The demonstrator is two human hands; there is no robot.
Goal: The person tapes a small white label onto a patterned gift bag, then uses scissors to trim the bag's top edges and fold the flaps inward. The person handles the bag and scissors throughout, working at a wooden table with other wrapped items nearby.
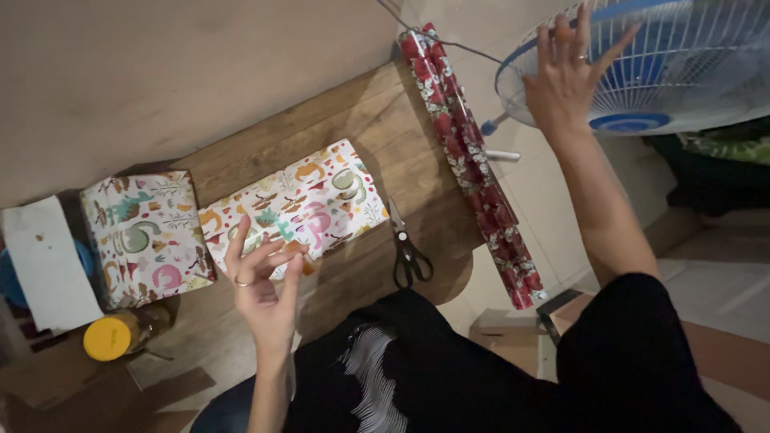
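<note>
Nearest the camera, at about 6 o'clock, the person's lap in black cloth [449, 377] with a white streaked print fills the lower frame. Just above it, at 7 o'clock, the left hand [265, 285] hovers with its fingers loosely spread and slightly curled, a ring on one finger, holding nothing. Its fingertips overlap the near edge of a flat wrapped parcel [309, 204], rectangular, in glossy white paper printed with pink, green and orange figures, lying tilted on the brown wooden board [377, 120].

At 9 o'clock a second wrapped box [144, 236] in the same paper sits just beside the first, not touching it. Left of that lies a white paper sheet [44, 261] over something blue, and below it a jar with a round yellow lid [107, 338].

Right of the tilted parcel, black-handled scissors [407, 248] lie shut on the board, blades pointing away. Beyond them a long roll of red gift wrap [473, 164] with white and green pattern runs from 1 o'clock down to 4 o'clock, off the board's edge onto pale floor tiles.

Farthest, at 1 o'clock, the right hand [565, 76] is spread flat against the white wire grille of a blue-rimmed fan [690, 64], ring visible.
</note>
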